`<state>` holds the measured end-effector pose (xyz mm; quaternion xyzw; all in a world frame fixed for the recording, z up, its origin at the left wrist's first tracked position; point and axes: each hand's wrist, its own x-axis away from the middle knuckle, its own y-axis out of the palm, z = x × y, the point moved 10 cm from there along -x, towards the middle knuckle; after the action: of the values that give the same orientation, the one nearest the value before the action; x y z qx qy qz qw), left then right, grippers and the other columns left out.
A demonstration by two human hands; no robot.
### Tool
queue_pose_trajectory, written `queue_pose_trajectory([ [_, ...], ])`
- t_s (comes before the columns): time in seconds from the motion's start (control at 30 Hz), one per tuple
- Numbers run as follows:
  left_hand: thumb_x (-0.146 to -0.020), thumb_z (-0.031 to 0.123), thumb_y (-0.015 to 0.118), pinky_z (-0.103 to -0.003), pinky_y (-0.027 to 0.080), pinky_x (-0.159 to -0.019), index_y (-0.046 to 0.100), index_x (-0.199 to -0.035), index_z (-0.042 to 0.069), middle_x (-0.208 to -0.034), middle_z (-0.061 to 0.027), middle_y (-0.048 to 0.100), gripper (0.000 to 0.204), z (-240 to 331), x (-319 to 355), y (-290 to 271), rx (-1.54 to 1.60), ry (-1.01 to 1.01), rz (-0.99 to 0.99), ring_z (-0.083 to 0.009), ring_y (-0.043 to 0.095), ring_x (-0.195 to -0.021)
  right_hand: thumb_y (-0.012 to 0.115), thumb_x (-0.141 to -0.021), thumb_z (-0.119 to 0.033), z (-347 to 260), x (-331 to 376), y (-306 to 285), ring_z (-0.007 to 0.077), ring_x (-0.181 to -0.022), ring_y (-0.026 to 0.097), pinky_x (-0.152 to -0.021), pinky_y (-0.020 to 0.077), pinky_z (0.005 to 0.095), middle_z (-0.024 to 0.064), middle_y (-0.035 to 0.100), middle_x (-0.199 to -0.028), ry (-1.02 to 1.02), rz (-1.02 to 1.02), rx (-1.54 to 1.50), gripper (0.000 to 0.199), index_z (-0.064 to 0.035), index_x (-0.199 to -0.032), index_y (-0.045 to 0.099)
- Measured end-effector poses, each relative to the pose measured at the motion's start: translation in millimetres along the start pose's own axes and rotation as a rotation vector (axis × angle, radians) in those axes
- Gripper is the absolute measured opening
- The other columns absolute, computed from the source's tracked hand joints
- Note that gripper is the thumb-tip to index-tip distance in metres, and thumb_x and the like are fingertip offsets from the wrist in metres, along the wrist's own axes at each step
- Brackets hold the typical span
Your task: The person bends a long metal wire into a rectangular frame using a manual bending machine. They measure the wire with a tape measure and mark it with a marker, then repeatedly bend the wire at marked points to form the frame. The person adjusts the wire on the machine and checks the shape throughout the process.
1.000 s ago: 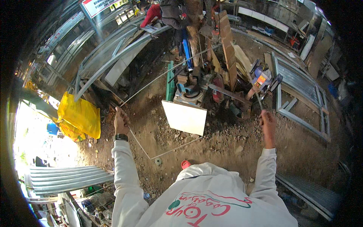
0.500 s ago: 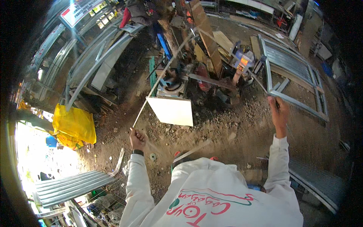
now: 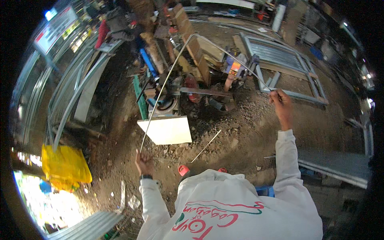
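A long, thin, pale rod [image 3: 163, 86] rises in front of me, bent over at its far top, with its two lengths spreading back toward me. At its lower left end, my left hand [image 3: 144, 163] pinches it. My right hand [image 3: 282, 107] is closed round the other end, farther out to the right. Between the two lengths lies a white board [image 3: 170, 132] beside a round-topped tool or machine part [image 3: 166, 106]. A short thin stick [image 3: 206, 146] rests on the dirt near my feet.
Steel frames [image 3: 288, 64] lie at the far right. Planks [image 3: 194, 48] and a purple-and-orange machine [image 3: 234, 68] stand ahead. At left are metal lengths [image 3: 76, 96], a yellow sheet [image 3: 66, 166] and corrugated metal [image 3: 88, 228]. A person in a red sleeve [image 3: 103, 34] is at far left.
The rod's bend now shows rounder and higher in view. My left hand sits lower and its fingers look looser; my right hand has shifted slightly. The whole view has swung to the right.
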<state>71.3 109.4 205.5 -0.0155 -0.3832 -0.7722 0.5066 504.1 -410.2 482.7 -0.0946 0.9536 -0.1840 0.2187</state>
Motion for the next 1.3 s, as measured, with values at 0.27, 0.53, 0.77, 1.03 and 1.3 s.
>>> queue_pose_trajectory([
  [0.27, -0.099, 0.030, 0.053, -0.032, 0.033, -0.045, 0.051, -0.073, 0.015, -0.060, -0.0004, 0.042, 0.030, 32, 101, 175, -0.215, -0.041, -0.735, -0.0137, 0.039, -0.050, 0.060, -0.096, -0.043, -55, 37, 138, 0.0261, -0.084, 0.064, -0.075, 0.0536, 0.0384, 0.0125, 0.058, -0.100, 0.405, -0.073, -0.522, 0.045, -0.0058, -0.120, 0.054],
  [0.53, -0.085, 0.013, 0.068, -0.043, 0.041, -0.104, 0.065, -0.116, 0.005, -0.117, -0.0179, 0.061, 0.031, -133, 278, 271, -0.719, -0.092, -1.864, -0.0327, 0.054, -0.118, 0.060, -0.096, -0.037, -16, 66, 113, 0.0108, -0.054, 0.052, -0.051, 0.0447, 0.0303, 0.0024, 0.058, -0.068, 0.535, 0.281, -0.321, 0.040, -0.0031, -0.116, 0.060],
  [0.77, -0.085, 0.024, 0.077, -0.041, 0.039, -0.104, 0.045, -0.134, 0.000, -0.125, -0.0143, 0.049, 0.063, -118, 95, 329, -0.799, 0.298, -1.134, -0.0290, 0.048, -0.119, 0.065, -0.093, -0.032, -181, 121, 27, 0.0276, -0.085, 0.071, -0.075, 0.0537, 0.0384, 0.0191, 0.071, -0.094, 0.151, 0.132, 0.392, 0.039, -0.0019, -0.117, 0.063],
  [1.03, -0.079, 0.033, 0.083, -0.043, 0.039, -0.107, 0.050, -0.135, -0.006, -0.135, -0.0258, 0.054, 0.076, -59, 13, 449, -0.805, 0.933, -1.133, -0.0357, 0.051, -0.126, 0.074, -0.083, -0.033, -319, 181, -62, 0.0249, -0.069, 0.066, -0.064, 0.0527, 0.0364, 0.0091, 0.072, -0.087, -0.152, 0.125, 1.036, 0.029, -0.0068, -0.095, 0.073],
  [1.3, -0.091, 0.019, 0.074, -0.027, 0.043, -0.066, 0.070, -0.088, 0.002, -0.080, 0.0013, 0.063, 0.018, -45, -41, 411, -0.710, 0.239, -1.210, -0.0076, 0.054, -0.074, 0.064, -0.098, -0.025, -297, 224, -243, 0.0089, -0.078, 0.057, -0.067, 0.0462, 0.0217, 0.0050, 0.065, -0.097, -0.028, 0.696, 0.673, 0.031, 0.0000, -0.117, 0.065],
])
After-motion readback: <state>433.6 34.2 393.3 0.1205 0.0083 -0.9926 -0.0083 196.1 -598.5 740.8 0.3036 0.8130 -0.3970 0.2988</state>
